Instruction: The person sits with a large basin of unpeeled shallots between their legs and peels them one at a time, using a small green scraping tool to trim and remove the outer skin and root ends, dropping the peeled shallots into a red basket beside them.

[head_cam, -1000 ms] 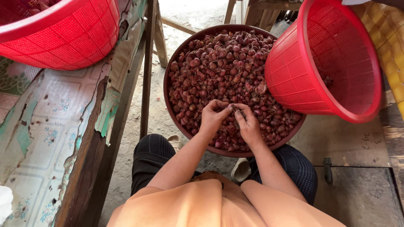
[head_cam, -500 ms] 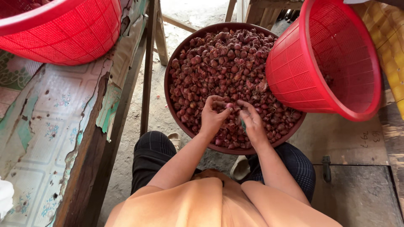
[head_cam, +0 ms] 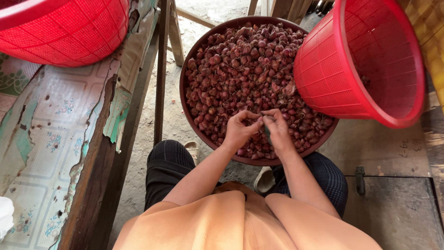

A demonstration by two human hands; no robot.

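A wide brown basin (head_cam: 184, 99) on the ground is heaped with small reddish shallots (head_cam: 240, 69). Over its near edge my left hand (head_cam: 240, 129) pinches one shallot (head_cam: 257, 121) between fingertips. My right hand (head_cam: 277, 129) meets it from the right, gripping a small dark-bladed knife (head_cam: 268, 133) with the blade pointing down between the hands. A red mesh basket (head_cam: 360, 65) leans tilted on the basin's right rim, its opening turned to the right.
A second red basket (head_cam: 64, 28) stands on a worn bench with peeling patterned covering (head_cam: 51, 143) at the left. Wooden legs (head_cam: 163, 69) rise beside the basin. A sandal (head_cam: 264, 179) lies between my knees; a metal hatch (head_cam: 393, 208) is at lower right.
Both hands have stayed over the basin's near edge, fingers shifting slightly on the shallot. The view has tilted a little; nothing else moved.
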